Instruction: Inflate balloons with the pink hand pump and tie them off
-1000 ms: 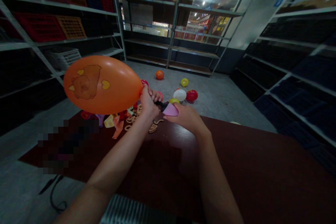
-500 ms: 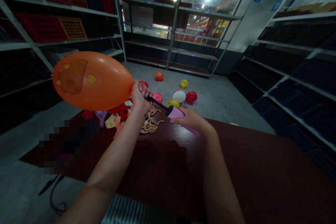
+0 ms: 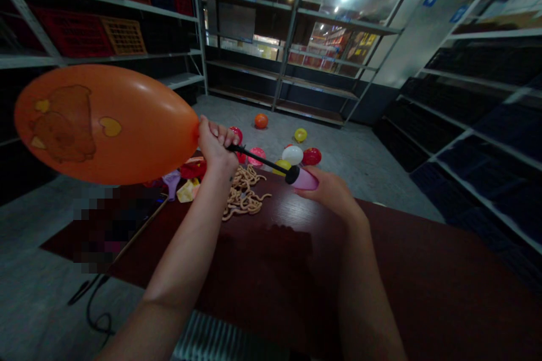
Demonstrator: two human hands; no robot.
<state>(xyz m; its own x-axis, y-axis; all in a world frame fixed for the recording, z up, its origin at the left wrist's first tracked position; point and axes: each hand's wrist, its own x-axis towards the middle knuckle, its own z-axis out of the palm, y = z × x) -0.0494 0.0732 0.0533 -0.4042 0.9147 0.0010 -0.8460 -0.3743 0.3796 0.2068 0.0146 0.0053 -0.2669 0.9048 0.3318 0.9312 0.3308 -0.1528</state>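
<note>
A large inflated orange balloon with a bear and heart print stretches out to the left. My left hand is closed around its neck, where the black tip of a hand balloon pump sits. The pink pump has its black rod drawn well out. My right hand wraps the pink body, over the dark brown table. Beneath my left forearm lie tan curly strings and limp balloons, among them a purple one and a pale yellow one.
Several blown-up balloons rest on the floor past the table, including a white one and an orange one. Metal shelves stand behind, with crates on the left. A black cable hangs at the lower left.
The orange balloon has grown and reaches further left. My right hand has moved right with the pump body, so more of the black rod shows. The view has shifted slightly.
</note>
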